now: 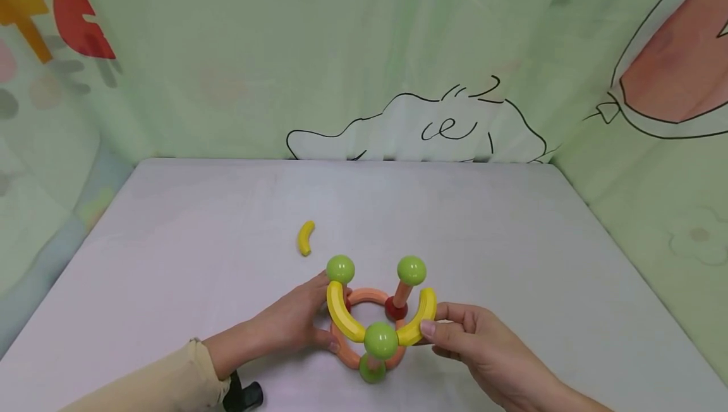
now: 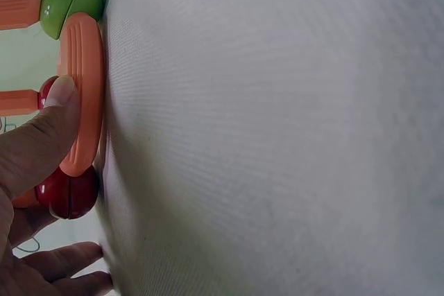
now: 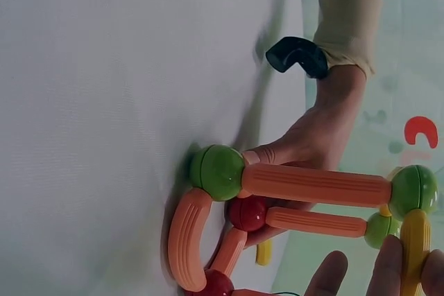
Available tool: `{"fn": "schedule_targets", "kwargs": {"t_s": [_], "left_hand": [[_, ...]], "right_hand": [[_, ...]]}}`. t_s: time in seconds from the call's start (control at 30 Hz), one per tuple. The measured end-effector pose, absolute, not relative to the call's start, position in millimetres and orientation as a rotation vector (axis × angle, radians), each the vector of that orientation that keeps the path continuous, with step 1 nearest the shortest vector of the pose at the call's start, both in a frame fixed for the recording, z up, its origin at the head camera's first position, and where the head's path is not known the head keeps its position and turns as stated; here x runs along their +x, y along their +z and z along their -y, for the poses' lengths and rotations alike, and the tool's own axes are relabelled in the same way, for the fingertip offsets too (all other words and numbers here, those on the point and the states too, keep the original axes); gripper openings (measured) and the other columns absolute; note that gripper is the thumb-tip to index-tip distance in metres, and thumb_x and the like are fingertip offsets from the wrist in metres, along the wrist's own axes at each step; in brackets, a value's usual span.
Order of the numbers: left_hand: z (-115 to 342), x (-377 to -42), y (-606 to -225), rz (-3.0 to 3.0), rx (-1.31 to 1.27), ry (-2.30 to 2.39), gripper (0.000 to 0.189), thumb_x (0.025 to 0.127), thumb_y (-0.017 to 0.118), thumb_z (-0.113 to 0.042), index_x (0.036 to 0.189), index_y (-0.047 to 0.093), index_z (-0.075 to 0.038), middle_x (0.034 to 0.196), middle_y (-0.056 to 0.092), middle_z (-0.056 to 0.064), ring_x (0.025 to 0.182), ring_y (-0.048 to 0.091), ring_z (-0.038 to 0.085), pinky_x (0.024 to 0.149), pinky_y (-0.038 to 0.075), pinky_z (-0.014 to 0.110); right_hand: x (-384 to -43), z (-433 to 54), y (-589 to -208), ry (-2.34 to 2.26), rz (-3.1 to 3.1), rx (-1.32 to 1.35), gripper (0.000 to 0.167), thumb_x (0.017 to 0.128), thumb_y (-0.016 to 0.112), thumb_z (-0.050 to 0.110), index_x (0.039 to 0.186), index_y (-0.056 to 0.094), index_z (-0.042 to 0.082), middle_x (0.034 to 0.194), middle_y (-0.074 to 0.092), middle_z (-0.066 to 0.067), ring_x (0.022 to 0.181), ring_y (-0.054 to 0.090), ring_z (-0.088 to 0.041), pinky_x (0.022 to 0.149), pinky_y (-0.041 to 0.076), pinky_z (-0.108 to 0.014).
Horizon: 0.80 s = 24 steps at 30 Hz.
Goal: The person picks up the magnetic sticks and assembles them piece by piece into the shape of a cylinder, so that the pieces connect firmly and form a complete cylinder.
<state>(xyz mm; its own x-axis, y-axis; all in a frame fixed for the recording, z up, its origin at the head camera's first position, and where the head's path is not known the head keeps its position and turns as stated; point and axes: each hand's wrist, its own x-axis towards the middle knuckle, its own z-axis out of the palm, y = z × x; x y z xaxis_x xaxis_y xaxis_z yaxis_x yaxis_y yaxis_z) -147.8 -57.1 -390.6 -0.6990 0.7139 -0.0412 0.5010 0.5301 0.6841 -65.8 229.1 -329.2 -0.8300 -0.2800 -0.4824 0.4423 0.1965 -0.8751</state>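
A magnetic-looking ball-and-rod toy structure stands on the table in front of me. Its base is a ring of orange curved rods [image 1: 368,296] joined by red balls [image 1: 396,308] and a green one. Upright orange rods [image 3: 319,185] carry three green balls, at front [image 1: 381,340], back left [image 1: 340,269] and back right [image 1: 412,270]. One yellow curved rod [image 1: 342,316] spans the front and back left balls. My right hand [image 1: 478,345] pinches another yellow curved rod [image 1: 426,308], one end at the front ball. With thumb on an orange curved rod [image 2: 84,95], my left hand [image 1: 292,320] grips the base.
A loose yellow curved rod [image 1: 306,238] lies on the white table [image 1: 199,222] beyond my left hand. Printed green cloth walls [image 1: 256,52] enclose the table at the back and both sides. A black strap piece [image 1: 243,394] hangs by my left wrist.
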Motion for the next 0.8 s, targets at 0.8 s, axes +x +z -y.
{"fn": "schedule_targets", "kwargs": {"t_s": [0.8], "left_hand": [[58.5,-149.0,-390.8,-2.453,1.035,0.942,0.049,0.075,0.092,-0.025,0.115,0.065,-0.016,0.133,0.059,0.002,0.134,0.052,0.022,0.116,0.042,0.051]], "right_hand": [[-74.3,-223.8,-326.6,-1.661,-1.921,0.177,0.034,0.103,0.060,0.031,0.117,0.066,0.000,0.096,0.076,0.004,0.101,0.060,-0.017,0.095,0.049,-0.033]]}}
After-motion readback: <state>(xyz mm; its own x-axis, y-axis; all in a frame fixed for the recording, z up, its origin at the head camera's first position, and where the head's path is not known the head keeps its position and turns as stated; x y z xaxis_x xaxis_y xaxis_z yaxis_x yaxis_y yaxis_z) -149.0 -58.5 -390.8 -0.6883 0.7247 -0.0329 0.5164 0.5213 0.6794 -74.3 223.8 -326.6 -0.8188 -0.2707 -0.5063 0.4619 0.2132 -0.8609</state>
